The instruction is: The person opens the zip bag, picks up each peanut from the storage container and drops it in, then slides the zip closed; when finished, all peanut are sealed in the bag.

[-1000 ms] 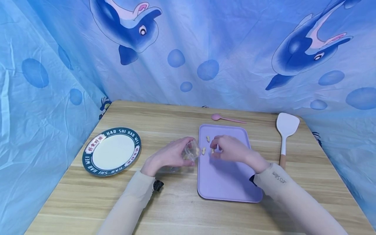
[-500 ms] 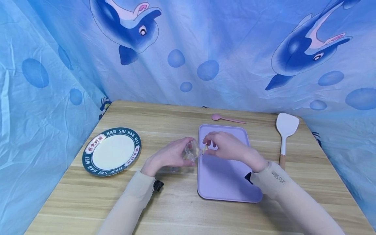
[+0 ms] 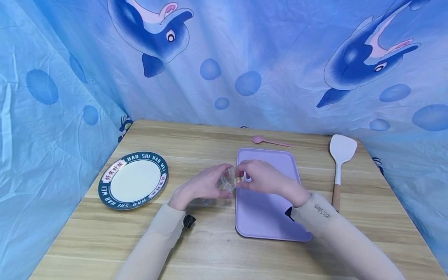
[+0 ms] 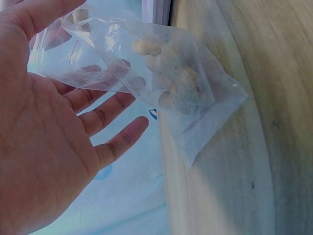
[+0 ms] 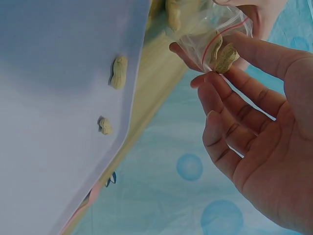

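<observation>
My left hand (image 3: 206,183) holds a clear zip bag (image 4: 215,93) by its mouth, tilted toward the tray. Several peanuts (image 4: 181,81) lie in the bag's lower part. With thumb and fingertips, my right hand (image 3: 264,178) pinches a peanut (image 5: 226,58) right at the bag's mouth, by its red zip line. Below the hands' right side lies the purple tray (image 3: 269,217). Two peanuts show on it in the right wrist view: a longer peanut (image 5: 119,72) and a smaller peanut (image 5: 105,126). In the head view, the right hand hides them.
A white plate (image 3: 139,181) with a dark green lettered rim sits to the left. Behind the tray lies a pink spoon (image 3: 258,139). A white spatula (image 3: 343,149) with a wooden handle is on the right. A blue dolphin-print curtain (image 3: 224,50) hangs behind the table.
My right hand has moved left from over the tray to the bag's mouth, carrying a peanut between its fingertips. The left hand and the bag have stayed in place.
</observation>
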{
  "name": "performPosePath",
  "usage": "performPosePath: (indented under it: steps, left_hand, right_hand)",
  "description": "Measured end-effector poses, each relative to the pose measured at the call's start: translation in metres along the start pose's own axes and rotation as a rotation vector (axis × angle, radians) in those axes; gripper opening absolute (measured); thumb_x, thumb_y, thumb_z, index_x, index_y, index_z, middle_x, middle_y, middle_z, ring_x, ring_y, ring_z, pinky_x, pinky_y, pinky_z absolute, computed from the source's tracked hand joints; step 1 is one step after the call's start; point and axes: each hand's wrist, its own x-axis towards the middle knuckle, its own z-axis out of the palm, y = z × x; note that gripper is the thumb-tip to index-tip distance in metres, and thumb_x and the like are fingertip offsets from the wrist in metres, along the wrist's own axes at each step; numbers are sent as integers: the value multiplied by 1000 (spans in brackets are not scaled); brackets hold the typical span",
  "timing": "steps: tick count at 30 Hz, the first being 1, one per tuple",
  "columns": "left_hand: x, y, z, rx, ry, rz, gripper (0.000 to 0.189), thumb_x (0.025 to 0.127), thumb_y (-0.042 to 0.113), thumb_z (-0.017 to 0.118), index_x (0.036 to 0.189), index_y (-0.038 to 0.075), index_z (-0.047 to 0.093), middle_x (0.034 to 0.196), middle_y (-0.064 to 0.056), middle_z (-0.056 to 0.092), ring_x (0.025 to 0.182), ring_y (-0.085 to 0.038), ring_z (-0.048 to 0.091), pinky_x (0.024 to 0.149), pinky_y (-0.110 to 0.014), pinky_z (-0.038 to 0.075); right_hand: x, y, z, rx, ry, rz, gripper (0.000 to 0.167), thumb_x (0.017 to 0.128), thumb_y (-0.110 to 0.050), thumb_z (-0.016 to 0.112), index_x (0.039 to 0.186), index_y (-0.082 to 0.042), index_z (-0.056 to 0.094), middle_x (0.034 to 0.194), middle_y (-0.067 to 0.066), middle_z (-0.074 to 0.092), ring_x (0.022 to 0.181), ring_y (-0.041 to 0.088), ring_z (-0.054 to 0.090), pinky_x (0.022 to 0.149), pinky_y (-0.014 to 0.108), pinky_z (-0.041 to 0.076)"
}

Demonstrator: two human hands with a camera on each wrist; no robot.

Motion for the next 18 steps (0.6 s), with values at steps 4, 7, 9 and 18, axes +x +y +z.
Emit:
performPosePath:
  steps: [4,7,9,18]
  left_hand:
    - [0,0,0,1,-1,2,88,76,37,86,146,7,42,124,-7,61,109,-20,59,93,-38,49]
    - [0,0,0,6,-5,-3,88,77,38,85,147,8,42,124,-7,61,108,-20,59,92,-39,49]
    - [0,0,0,10,-8,-9,88,77,38,85,147,9,41,124,-7,61,108,-20,59,92,-38,48]
    - [0,1,-1,16,-8,-20,87,77,40,84,147,10,42,124,-5,60,111,-21,58,95,-39,48]
  right_hand:
    - [1,0,2,-4,-1,10,15,86,-22,79,98,-16,72,93,-9,64,82,20,65,70,28,51]
    - [1,-1,3,-4,1,10,16,86,-23,79,98,-16,72,93,-9,64,82,20,65,70,27,51]
    - [2,-1,4,-4,0,8,17,86,-24,80,99,-15,72,94,-8,65,82,20,65,70,27,51]
    - [3,-4,6,4,-6,-17,14,86,-20,80,96,-14,72,90,-6,65,80,21,64,68,28,49]
